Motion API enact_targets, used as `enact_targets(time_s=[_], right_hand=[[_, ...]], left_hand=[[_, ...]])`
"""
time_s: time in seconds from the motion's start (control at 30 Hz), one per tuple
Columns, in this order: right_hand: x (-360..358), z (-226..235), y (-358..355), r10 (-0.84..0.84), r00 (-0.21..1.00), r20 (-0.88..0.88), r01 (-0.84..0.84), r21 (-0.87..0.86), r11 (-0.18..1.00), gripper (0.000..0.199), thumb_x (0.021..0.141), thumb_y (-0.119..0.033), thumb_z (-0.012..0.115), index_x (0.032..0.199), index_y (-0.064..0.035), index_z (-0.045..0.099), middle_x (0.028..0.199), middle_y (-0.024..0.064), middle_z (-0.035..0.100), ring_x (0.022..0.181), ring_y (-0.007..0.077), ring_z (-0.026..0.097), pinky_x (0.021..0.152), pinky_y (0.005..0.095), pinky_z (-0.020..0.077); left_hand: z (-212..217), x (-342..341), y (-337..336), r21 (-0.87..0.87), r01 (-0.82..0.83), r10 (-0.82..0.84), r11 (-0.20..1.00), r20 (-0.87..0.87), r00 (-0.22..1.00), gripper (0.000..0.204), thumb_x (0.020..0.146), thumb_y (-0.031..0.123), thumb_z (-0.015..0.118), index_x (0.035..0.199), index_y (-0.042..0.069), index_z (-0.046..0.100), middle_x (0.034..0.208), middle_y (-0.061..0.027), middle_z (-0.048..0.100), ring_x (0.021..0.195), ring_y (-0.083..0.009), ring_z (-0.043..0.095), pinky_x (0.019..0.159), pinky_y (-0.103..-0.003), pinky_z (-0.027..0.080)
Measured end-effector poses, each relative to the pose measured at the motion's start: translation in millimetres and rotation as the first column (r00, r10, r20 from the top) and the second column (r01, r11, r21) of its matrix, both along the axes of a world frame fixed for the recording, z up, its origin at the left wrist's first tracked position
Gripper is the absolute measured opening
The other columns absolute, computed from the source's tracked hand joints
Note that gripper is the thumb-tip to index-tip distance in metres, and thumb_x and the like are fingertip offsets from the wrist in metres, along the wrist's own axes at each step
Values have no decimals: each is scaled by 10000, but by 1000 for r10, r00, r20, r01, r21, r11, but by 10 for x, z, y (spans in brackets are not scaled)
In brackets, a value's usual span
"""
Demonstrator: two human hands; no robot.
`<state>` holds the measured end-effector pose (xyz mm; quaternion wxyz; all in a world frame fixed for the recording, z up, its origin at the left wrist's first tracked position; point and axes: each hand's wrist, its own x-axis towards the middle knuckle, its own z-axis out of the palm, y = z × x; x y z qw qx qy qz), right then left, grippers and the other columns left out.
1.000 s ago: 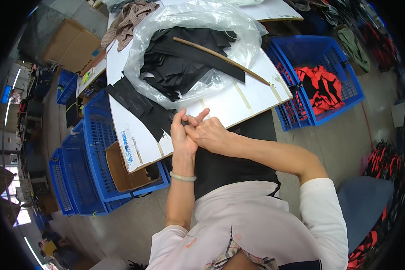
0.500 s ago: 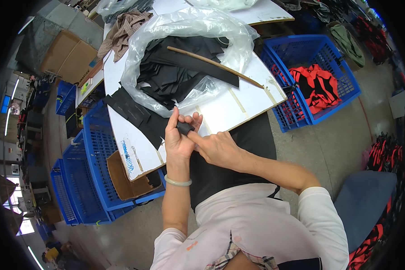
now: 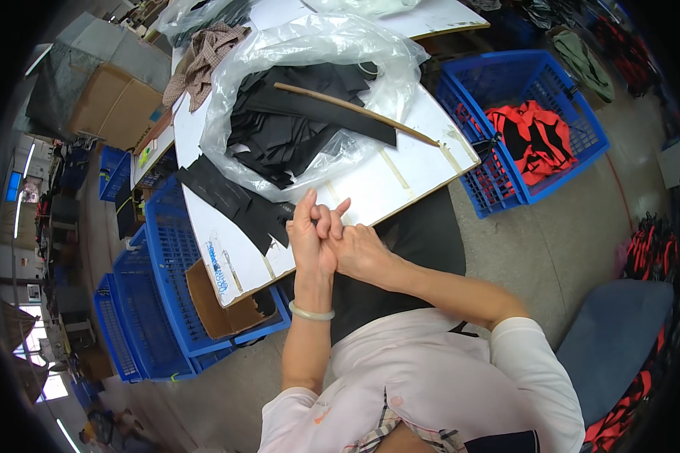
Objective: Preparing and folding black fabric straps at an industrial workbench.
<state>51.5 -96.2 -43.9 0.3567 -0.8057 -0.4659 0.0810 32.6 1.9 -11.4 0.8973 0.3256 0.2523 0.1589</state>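
Observation:
My left hand (image 3: 313, 240) and my right hand (image 3: 363, 255) meet just over the front edge of the white table (image 3: 363, 192). The left index finger points up and its other fingers bend in against the right hand. My right hand is closed, its fingertips hidden behind and between the left fingers. Whatever lies between the hands is out of sight. Beyond them, a clear plastic bag (image 3: 230, 79) holds many black fabric strips (image 3: 279, 136), with a wooden stick (image 3: 355, 111) lying across the top. More black strips (image 3: 230, 200) lie fanned out left of the bag.
At the right stands a blue basket (image 3: 525, 200) with red-and-black fabric (image 3: 536, 143). Left of the table are several blue baskets (image 3: 166, 302), one holding an open cardboard box (image 3: 211, 302). A checked cloth (image 3: 208, 57) lies at the table's far left.
A small black piece showed between my hands earlier and is now hidden. My hands have drawn closer together and shifted slightly right and toward me; the left fingers have curled in.

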Motion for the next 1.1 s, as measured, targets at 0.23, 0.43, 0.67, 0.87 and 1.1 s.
enact_targets(time_s=[0.23, 0.43, 0.67, 0.87, 1.1], right_hand=[[436, 726, 94, 123, 866, -485, -191, -93, 977, 267, 763, -162, 633, 991, -44, 556, 819, 176, 639, 637, 277, 638, 566, 368, 515], [1576, -17, -600, -608, 645, 463, 607, 174, 776, 147, 738, -206, 662, 818, -83, 669, 888, 96, 546, 893, 277, 508, 683, 420, 433], [1474, 0, -1030, -544, 812, 212, 500, 229, 836, 145, 766, -110, 634, 882, -27, 604, 764, 90, 586, 692, 270, 580, 577, 336, 444], [575, 452, -1605, -251, 893, -374, 324, 145, 935, 240, 820, -75, 613, 1046, 3, 634, 815, 84, 663, 650, 108, 577, 585, 243, 447], [384, 416, -1464, -214, 919, -331, 276, 154, 949, 236, 810, -73, 647, 1034, 0, 651, 885, 133, 683, 728, 163, 645, 625, 254, 484]], left_hand=[[148, 165, 450, -186, 59, -79, 981, -103, 992, 380, 869, 247, 599, 556, 129, 417, 504, -54, 470, 612, -225, 563, 846, -441, 476], [371, 246, 741, -471, -135, 114, 872, -73, 991, 381, 814, 325, 665, 578, 121, 446, 655, -39, 578, 794, -208, 602, 935, -450, 377], [365, 265, 862, -542, -172, 168, 823, -58, 984, 354, 839, 266, 648, 577, 122, 458, 699, -69, 607, 901, -238, 610, 914, -440, 394], [519, 241, 1047, -488, -276, 290, 828, -50, 956, 316, 854, 266, 615, 626, 121, 452, 683, -33, 605, 875, -222, 618, 934, -485, 373], [448, 250, 1058, -509, -220, 262, 832, 10, 965, 385, 841, 307, 636, 565, 126, 438, 646, -59, 578, 780, -233, 622, 903, -452, 419]])
